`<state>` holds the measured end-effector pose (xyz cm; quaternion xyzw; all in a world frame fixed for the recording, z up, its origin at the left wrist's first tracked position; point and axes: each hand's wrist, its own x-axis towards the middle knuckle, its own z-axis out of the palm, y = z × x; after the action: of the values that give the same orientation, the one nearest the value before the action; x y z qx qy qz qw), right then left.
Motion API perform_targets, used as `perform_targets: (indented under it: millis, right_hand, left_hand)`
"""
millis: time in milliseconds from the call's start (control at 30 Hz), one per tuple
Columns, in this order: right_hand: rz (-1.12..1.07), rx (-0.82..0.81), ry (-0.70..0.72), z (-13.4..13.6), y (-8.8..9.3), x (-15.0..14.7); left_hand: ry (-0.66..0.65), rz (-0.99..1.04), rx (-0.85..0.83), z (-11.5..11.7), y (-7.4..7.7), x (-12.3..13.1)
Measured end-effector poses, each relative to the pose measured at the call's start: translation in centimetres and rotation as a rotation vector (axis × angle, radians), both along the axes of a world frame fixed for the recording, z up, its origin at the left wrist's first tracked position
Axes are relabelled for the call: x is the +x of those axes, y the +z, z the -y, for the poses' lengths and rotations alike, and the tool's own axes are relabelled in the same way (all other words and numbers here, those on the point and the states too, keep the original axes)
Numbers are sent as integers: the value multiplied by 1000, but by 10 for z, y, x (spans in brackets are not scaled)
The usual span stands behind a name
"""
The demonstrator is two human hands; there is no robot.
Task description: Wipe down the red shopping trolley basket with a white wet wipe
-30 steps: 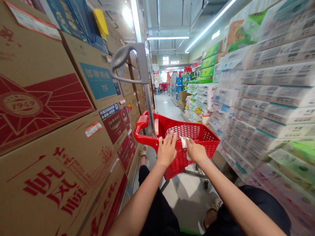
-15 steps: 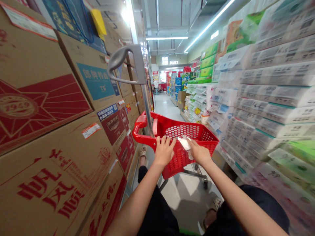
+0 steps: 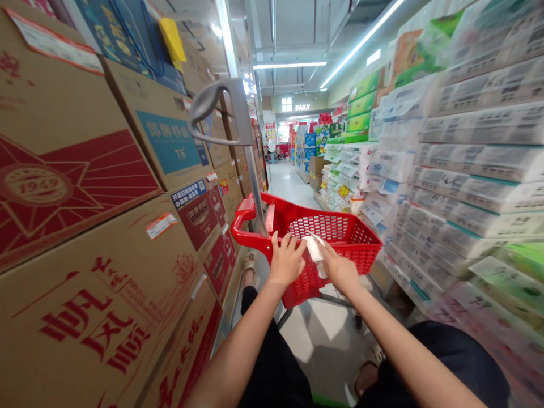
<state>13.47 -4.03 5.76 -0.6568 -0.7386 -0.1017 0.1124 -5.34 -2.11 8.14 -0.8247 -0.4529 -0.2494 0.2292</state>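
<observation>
Glossy plastic basket (image 3: 293,293), shiny metal pole (image 3: 257,187), matt cardboard boxes (image 3: 140,249)

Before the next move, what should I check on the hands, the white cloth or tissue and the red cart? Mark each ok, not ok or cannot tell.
1. Right hand holding the white cloth or tissue: ok.
2. Left hand at the near rim of the red cart: ok.
3. Left hand gripping firmly: cannot tell.
4. Grey handle apart from both hands: ok.
5. Cart wheels fixed: cannot tell, mostly hidden.
</observation>
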Motion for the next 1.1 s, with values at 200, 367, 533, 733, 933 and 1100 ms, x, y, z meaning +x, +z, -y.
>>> perform_targets:
  millis: [200, 367, 533, 733, 933, 1100]
  right_hand:
    - [15, -74, -214, -6, -8, 84]
    - [-17, -27, -224, -4, -4, 64]
    - [-48, 7, -66, 1, 2, 4]
    - [-56, -40, -60, 8, -4, 39]
    - [-93, -47, -203, 15, -15, 95]
    - [-61, -20, -242, 18, -15, 63]
  left_hand:
    - [-61, 34, 16, -2, -4, -3]
    - [-67, 92, 15, -3, -4, 7]
    - [-98, 108, 22, -5, -4, 5]
    - [-169, 102, 50, -11, -7, -8]
    - [-164, 110, 40, -12, -7, -3]
    - [-139, 102, 21, -8, -3, 10]
